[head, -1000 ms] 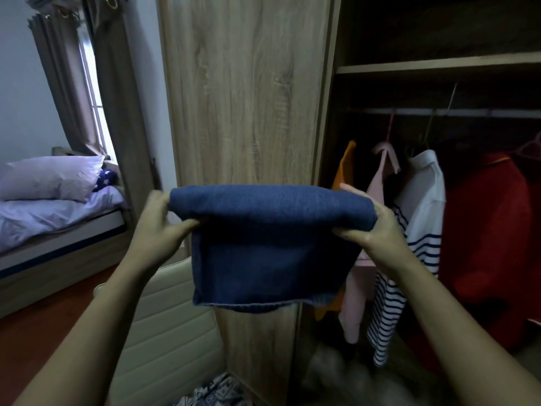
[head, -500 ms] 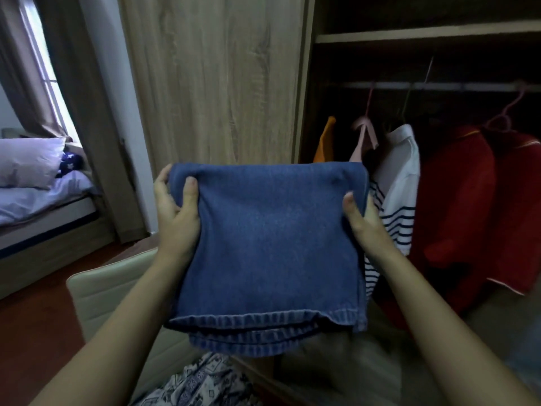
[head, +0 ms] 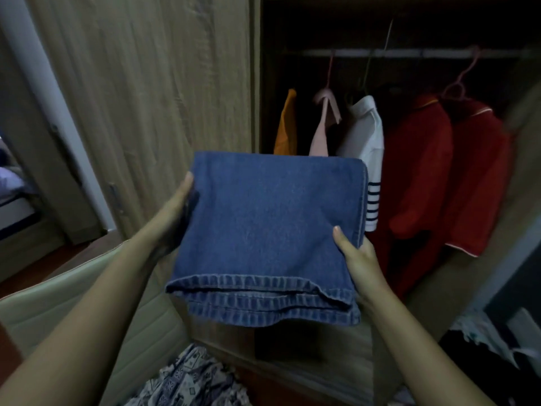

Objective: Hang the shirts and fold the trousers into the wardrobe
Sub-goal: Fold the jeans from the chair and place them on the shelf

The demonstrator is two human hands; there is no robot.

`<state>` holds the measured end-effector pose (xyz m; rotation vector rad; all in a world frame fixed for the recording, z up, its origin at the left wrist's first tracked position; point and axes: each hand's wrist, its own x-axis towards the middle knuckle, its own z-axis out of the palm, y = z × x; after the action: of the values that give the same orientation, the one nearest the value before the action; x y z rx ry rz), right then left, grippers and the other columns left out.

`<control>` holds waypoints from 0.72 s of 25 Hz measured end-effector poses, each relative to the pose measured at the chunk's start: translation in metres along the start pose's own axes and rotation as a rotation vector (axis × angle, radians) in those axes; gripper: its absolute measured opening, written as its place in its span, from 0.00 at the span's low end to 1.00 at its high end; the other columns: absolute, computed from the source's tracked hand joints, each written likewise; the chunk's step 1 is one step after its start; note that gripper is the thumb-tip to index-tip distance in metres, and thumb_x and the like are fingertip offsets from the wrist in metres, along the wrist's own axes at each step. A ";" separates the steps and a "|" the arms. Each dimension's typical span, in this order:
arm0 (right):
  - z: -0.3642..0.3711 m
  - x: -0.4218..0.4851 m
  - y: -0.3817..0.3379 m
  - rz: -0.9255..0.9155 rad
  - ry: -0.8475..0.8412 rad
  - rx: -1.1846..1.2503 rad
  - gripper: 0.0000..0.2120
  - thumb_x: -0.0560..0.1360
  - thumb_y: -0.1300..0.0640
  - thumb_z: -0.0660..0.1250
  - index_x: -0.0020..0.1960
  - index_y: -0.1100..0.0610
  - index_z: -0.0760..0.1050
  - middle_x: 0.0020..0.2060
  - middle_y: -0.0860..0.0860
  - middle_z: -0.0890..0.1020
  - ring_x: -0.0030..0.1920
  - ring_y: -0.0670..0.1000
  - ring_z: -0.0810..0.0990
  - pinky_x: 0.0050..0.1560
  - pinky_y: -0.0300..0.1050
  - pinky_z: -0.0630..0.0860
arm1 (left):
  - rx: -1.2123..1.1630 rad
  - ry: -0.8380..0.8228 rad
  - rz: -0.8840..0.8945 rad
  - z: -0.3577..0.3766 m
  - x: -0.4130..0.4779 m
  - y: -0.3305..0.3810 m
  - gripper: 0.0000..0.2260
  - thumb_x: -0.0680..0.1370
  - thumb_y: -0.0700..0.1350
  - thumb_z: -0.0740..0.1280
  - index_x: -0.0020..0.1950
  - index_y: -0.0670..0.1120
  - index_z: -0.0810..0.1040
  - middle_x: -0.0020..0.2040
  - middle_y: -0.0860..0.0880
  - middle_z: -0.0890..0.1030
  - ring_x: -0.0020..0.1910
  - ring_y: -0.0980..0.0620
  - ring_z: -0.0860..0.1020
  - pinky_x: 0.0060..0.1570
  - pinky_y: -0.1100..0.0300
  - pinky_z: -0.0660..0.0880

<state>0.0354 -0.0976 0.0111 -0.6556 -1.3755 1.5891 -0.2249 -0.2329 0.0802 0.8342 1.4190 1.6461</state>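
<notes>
We have carried the folded jeans (head: pixel 269 230) closer to the open wardrobe (head: pixel 257 83); our left hand (head: pixel 172 218) and right hand (head: pixel 358 259) clasp its sides, fingers closed on denim. Behind it hang five shirts, two of them red.
</notes>
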 end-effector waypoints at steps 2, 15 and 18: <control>-0.016 0.008 -0.006 -0.004 0.031 -0.007 0.29 0.65 0.42 0.73 0.63 0.52 0.74 0.56 0.49 0.82 0.55 0.48 0.82 0.52 0.43 0.80 | 0.012 -0.028 -0.076 0.023 -0.002 -0.029 0.23 0.73 0.57 0.66 0.62 0.45 0.73 0.52 0.48 0.82 0.43 0.58 0.83 0.40 0.66 0.79; -0.093 0.079 -0.210 -0.626 0.098 -0.461 0.33 0.70 0.64 0.71 0.68 0.45 0.61 0.58 0.36 0.74 0.55 0.32 0.76 0.52 0.28 0.75 | 0.263 -0.010 0.724 0.168 0.078 0.123 0.28 0.71 0.43 0.73 0.68 0.50 0.68 0.58 0.57 0.78 0.53 0.59 0.79 0.50 0.62 0.77; -0.100 0.108 -0.274 -0.810 0.180 -0.531 0.28 0.73 0.60 0.69 0.66 0.44 0.60 0.56 0.33 0.72 0.53 0.28 0.73 0.51 0.23 0.72 | 0.269 0.001 0.881 0.210 0.101 0.185 0.31 0.70 0.44 0.74 0.70 0.50 0.65 0.61 0.56 0.75 0.57 0.58 0.77 0.54 0.58 0.75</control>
<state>0.1505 0.0370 0.2674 -0.4313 -1.6468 0.5180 -0.1167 -0.0570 0.2937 1.7944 1.3700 2.0814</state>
